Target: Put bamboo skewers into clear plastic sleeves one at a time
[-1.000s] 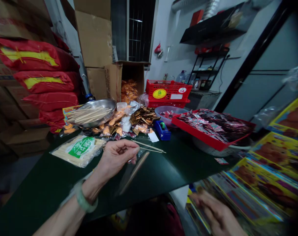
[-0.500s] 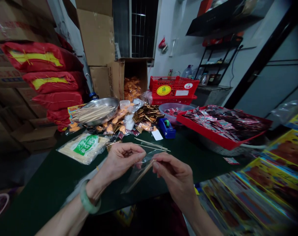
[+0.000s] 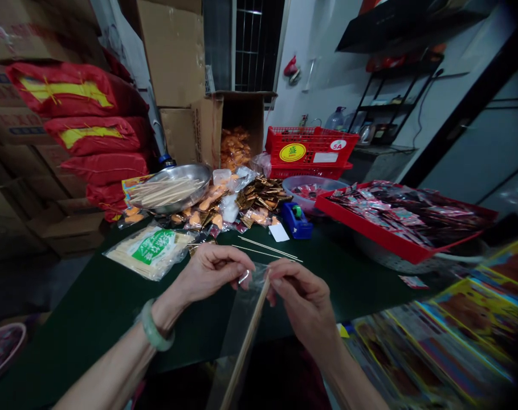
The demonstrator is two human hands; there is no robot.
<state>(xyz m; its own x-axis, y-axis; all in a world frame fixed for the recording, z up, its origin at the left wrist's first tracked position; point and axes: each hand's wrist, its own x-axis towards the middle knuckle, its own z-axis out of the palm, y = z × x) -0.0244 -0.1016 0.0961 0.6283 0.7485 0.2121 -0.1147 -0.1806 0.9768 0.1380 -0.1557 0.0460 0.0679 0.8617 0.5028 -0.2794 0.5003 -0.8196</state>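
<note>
Between my hands hangs a long clear plastic bag with a bundle of thin wooden sticks inside it. My left hand, with a pale green bangle on its wrist, pinches the bag's upper left corner. At the upper right, my right hand has its fingers closed on the bag and the top ends of the sticks. The lower end of the bag slants down over the table's front edge. Just beyond my hands, a few loose sticks lie on the dark green table.
A pack of sticks lies at left, below a metal bowl of sticks. Small orange and gold packets are heaped mid-table. A blue tape dispenser and a red tray of sachets stand right. Colourful printed packs sit near right.
The bag and sticks have swung from a shallow slant to a steeper one, their lower end now nearer to me. The view has turned slightly left; both hands keep their hold.
</note>
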